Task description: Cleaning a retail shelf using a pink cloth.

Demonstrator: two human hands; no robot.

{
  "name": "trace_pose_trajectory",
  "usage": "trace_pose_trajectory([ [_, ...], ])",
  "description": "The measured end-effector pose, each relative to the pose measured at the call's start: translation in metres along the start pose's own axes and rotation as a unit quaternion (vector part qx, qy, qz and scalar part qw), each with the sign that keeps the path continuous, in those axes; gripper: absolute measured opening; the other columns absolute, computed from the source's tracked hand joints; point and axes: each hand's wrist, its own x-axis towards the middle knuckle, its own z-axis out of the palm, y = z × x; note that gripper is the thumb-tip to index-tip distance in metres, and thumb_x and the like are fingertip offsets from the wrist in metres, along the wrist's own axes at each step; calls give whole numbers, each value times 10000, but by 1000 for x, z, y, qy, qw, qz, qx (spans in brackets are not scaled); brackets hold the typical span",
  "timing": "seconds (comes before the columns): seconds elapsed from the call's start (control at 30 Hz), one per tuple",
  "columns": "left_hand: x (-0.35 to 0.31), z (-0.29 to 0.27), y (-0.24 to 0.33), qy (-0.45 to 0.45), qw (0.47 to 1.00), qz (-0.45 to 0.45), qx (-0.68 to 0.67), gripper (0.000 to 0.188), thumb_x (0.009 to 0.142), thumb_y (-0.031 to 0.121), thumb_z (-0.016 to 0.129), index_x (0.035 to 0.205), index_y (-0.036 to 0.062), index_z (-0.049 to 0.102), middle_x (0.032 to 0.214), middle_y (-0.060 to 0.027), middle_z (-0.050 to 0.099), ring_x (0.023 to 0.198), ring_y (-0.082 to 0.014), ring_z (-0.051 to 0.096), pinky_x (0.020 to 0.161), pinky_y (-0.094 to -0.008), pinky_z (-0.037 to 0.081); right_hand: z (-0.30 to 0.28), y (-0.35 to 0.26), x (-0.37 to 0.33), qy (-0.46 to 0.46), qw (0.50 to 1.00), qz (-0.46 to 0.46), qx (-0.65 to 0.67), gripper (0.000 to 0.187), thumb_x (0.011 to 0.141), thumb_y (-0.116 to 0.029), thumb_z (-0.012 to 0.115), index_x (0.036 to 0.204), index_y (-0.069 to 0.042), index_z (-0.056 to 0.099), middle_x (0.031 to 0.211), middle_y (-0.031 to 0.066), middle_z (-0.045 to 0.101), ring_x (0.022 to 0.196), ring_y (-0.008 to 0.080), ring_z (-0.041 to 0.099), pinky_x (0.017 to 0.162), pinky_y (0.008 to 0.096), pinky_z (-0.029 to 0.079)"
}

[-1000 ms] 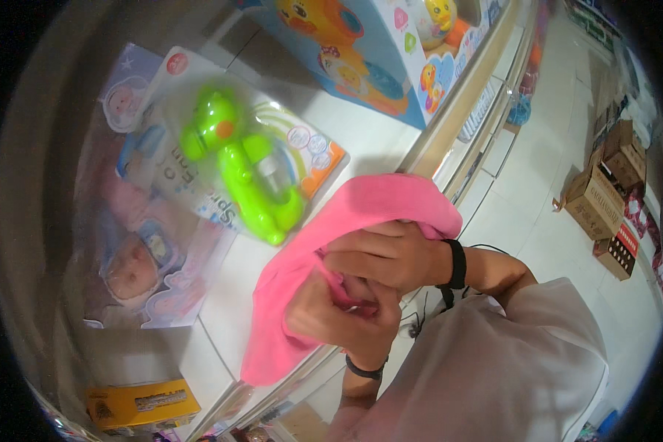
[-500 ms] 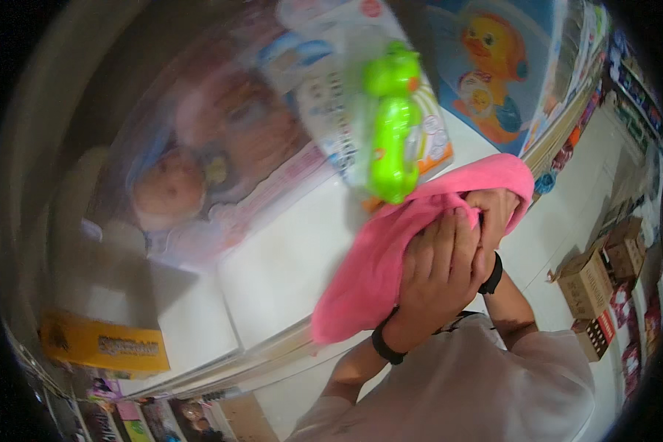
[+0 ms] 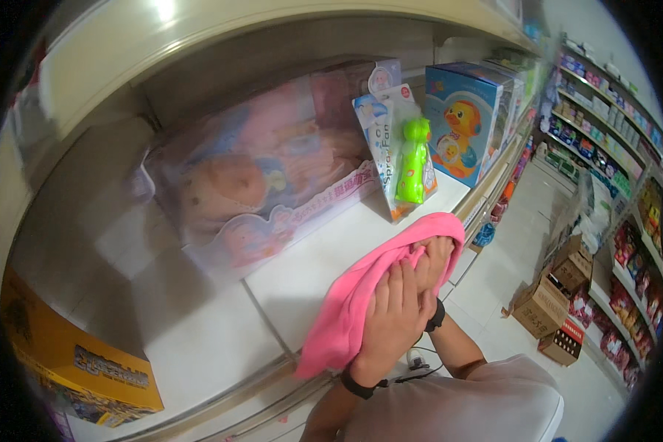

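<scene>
A pink cloth (image 3: 346,302) is bunched between my hands over the shelf's front edge. My left hand (image 3: 394,320) presses on it with its back showing, the fingers long and close together, the thumb hidden. Bent around a gathered fold at the cloth's far right end are the fingers of my right hand (image 3: 436,259). The two hands touch. Just beyond the cloth stands a green toy spray fan (image 3: 414,162) in a card-backed blister pack, leaning on a large see-through doll box (image 3: 287,217).
A blue box with a duck toy picture (image 3: 460,132) stands at the shelf's right. At the near left is a yellow box (image 3: 81,361). White shelf tiles (image 3: 199,331) lie between. An upper shelf edge (image 3: 272,29) overhangs. Brown cartons (image 3: 541,303) sit on the floor at right.
My view has tilted up and steadied, bringing in the upper shelf and the aisle. In the picture, my hands and the pink cloth sit lower and further left. Both hands stay on the cloth.
</scene>
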Motion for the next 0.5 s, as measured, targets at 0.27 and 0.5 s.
trace_pose_trajectory([
  [0.27, -34, -44, -32, 21, 999, 10, -42, 607, 778, 245, 648, 1301, -38, 523, 1216, -191, 585, 1085, -323, 562, 952, -414, 444, 14, -40, -47, -69, 996, 26, -43, 467, 654, -189, 721, 1112, -112, 672, 1044, 92, 658, 956, 289, 617, 834, 428, 467],
  [0.5, -57, -71, -55, 43, 996, 49, 54, 599, 794, 270, 557, 1283, -75, 530, 1269, -211, 570, 1182, -321, 533, 1063, -430, 378, 13, -50, -90, -149, 987, 49, -43, 470, 654, -192, 723, 1115, -116, 671, 1047, 91, 658, 961, 289, 616, 838, 429, 466],
])
